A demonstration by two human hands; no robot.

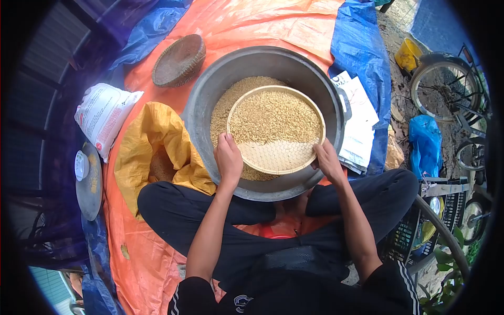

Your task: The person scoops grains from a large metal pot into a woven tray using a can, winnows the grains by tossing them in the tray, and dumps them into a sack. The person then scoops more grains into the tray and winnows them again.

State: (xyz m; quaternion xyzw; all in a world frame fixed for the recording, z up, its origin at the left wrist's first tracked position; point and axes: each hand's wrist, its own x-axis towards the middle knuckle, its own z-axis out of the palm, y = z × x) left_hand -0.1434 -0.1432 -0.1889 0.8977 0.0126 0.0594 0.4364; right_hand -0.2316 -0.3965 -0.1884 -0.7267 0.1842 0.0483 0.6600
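Observation:
Both hands hold a round woven sieve [281, 156] over a large grey basin [202, 113]. My left hand [228, 157] grips its rim at the lower left, thumb on top. On the right side of the rim, my right hand [327, 160] is closed around the edge. Golden grain [275, 118] covers the far part of the sieve, and the near part shows bare weave. More grain [223, 113] lies in the basin beneath, partly hidden by the sieve. The fingers under the rim are mostly hidden.
An open yellow sack [131, 152] stands left of the basin, near a filled white sack [105, 113]. A woven basket [178, 63] lies tilted at the far left on the orange tarp [257, 21]. White flat sacks [359, 121] lie right; beyond stands a bicycle [446, 86].

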